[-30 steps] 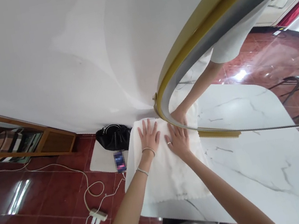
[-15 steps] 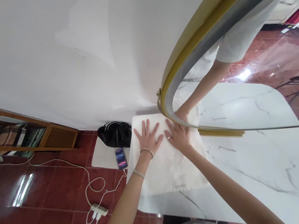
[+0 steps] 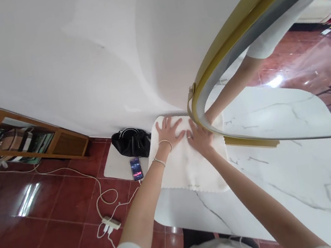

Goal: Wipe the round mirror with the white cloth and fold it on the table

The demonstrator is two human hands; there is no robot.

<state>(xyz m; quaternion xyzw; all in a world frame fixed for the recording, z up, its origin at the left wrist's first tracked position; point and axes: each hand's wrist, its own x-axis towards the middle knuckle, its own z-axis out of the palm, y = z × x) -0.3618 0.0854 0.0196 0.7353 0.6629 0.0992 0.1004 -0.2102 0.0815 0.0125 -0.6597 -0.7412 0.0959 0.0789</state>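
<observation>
A white cloth with a scalloped edge point(image 3: 189, 167) lies on the marble-patterned white table point(image 3: 279, 189), close to the wall. My left hand point(image 3: 169, 133) rests on its upper left part, fingers spread and palm down. To the right, my right hand point(image 3: 199, 137), with a ring on one finger, presses flat on the same cloth, its fingers apart. The two thumbs are near each other but separate. The lower rim of the gold-framed mirror point(image 3: 223, 51) comes down right beside my right hand, and the mirror reflects an arm.
A gold strip point(image 3: 252, 141) lies on the table beside the mirror. Left of the table are a black bag point(image 3: 132, 142), a phone point(image 3: 136, 169) on a white surface, a power strip point(image 3: 111, 223) with cables on the red floor, and a wooden cabinet point(image 3: 69, 147).
Both hands and the cloth have shifted up toward the wall, and more bare table shows below the cloth's front edge. The whole view has moved slightly.
</observation>
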